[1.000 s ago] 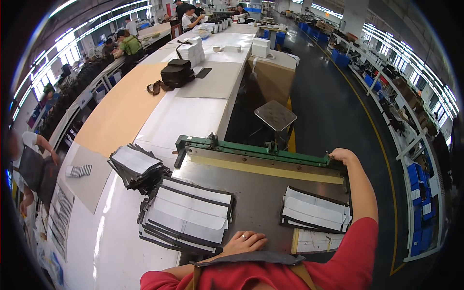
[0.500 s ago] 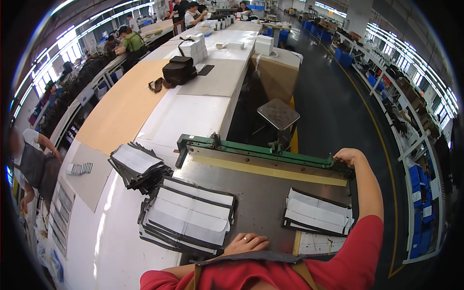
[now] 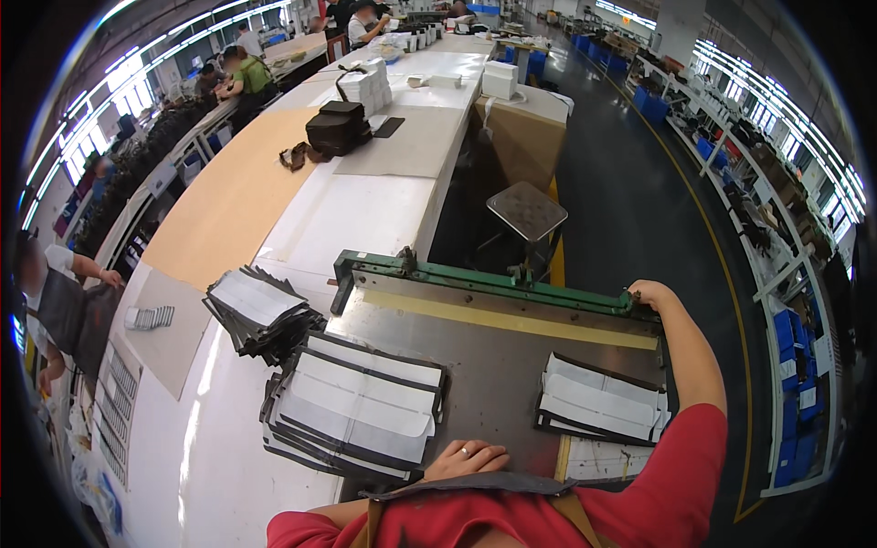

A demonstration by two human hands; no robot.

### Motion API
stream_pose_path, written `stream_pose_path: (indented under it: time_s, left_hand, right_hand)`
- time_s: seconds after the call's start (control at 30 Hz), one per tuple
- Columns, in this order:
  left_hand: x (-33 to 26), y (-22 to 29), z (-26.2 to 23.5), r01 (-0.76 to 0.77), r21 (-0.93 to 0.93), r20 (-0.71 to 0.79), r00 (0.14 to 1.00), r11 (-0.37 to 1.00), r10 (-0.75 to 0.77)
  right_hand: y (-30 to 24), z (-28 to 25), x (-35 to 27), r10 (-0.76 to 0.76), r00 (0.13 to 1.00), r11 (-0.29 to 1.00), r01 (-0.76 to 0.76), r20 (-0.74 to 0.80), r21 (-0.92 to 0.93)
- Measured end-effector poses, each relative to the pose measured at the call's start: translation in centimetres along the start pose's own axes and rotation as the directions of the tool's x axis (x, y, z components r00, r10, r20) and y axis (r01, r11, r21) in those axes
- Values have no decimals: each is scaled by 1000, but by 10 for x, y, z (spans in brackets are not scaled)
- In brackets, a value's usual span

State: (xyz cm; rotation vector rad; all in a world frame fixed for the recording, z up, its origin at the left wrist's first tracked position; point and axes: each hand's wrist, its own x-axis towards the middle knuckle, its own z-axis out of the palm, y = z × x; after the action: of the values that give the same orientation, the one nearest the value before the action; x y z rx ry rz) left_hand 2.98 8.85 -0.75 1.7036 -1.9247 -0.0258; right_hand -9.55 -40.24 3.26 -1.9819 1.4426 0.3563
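Observation:
A bench-top cutter with a green bar [image 3: 493, 285] spans the far side of a grey metal plate [image 3: 489, 374]. At the bar's right end my right hand [image 3: 650, 294] is closed around it; the palm side is hidden. My left hand [image 3: 466, 459], with a ring on one finger, lies flat on the plate's near edge and holds nothing. Just left of it is a fanned stack of dark-edged white panels [image 3: 356, 402]. A smaller pile of such panels [image 3: 598, 399] lies on the plate's right side, below my right forearm.
Behind the large stack sits another dark-edged bundle [image 3: 260, 306]. Farther up the long table are a dark brown stack [image 3: 338, 128] and white blocks [image 3: 365, 87]. A stool [image 3: 527, 213] stands beyond the cutter. Shelving [image 3: 758, 256] runs along the right; a co-worker [image 3: 64, 292] stands at left.
Both my hands and the panel stacks stay nearly where they were. At the left, the co-worker's raised arm and dark item have shifted slightly.

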Motion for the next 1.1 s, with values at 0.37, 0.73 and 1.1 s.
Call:
stream_pose_path:
  time_s: [0.37,0.73,1.1]
  left_hand:
    - [2,1,-5,4,-3,15,1000,1000,-4]
    - [-3,0,-1,-7,16,40,999,1000,7]
    - [3,4,7,-16,96,-134,991,995,29]
  right_hand:
    - [43,-20,49,19,946,956,-112,323,272]
    - [13,-7,14,3,976,987,-38,218,158]
    - [25,3,5,-158,912,984,114,-378,-136]
